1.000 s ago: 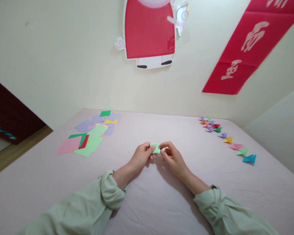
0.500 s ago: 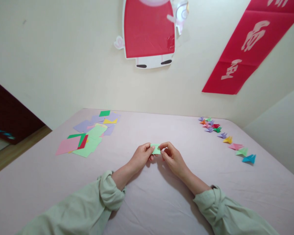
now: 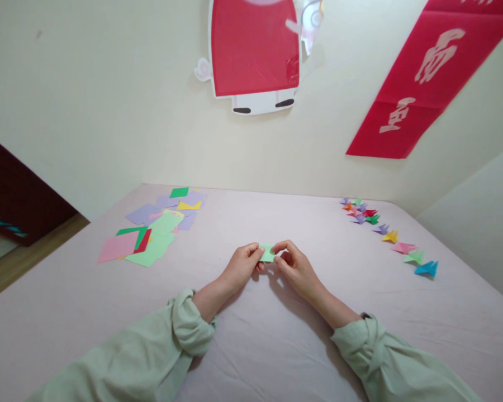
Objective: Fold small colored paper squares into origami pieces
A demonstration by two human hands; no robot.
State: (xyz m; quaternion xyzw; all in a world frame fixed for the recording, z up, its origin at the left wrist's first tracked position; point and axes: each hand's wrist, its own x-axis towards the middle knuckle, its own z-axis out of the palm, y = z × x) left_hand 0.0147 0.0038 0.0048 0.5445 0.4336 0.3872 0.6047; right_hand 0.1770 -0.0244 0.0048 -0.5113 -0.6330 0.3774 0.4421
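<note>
A small piece of light green paper [image 3: 267, 253], folded to a rectangle, is held between my two hands above the pale pink tabletop [image 3: 251, 329]. On its left end my left hand [image 3: 243, 264] is closed, the thumb lying on top and the fingers underneath. My right hand [image 3: 294, 264] is at the paper's right edge, thumb and index finger curled around it in a pinch. The other right fingers are bent and partly hidden.
Loose coloured paper sheets [image 3: 153, 245] lie in a spread pile at the left. A row of small folded paper figures [image 3: 390, 237] in several colours runs along the right. Behind the table stands a wall with a red cutout [image 3: 255, 50] and a red banner [image 3: 419, 78].
The view has tilted very slightly. Both hands keep their hold on the green paper, with only a small shift of the right fingers at its edge.
</note>
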